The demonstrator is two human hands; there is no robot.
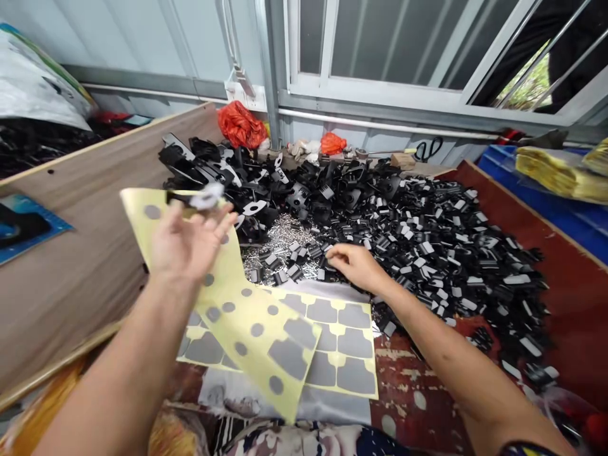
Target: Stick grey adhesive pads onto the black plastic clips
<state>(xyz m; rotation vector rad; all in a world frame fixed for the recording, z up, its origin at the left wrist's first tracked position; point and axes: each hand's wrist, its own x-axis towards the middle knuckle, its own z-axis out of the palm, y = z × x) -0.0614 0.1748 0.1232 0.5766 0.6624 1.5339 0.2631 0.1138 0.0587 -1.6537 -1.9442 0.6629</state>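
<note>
How your table (396, 380) was laid out

The flat sheet (354, 345) was before you, the upper sheet (247, 313) partly over it and reaching behind your left hand (187, 240). Beyond lay the pins (287, 237), your right hand (356, 266) just right of them, larger parts (209, 168) behind, small clips (451, 247) spreading right. The board (90, 183) stood left, the window (380, 50) at the back, packets (555, 174) far right.

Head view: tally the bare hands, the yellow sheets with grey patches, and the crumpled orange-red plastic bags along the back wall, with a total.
Bare hands: 2 (left hand, right hand)
Yellow sheets with grey patches: 2 visible (raised sheet, flat sheet)
Crumpled orange-red plastic bags: 2 (larger bag, smaller bag)
Total: 6
</note>
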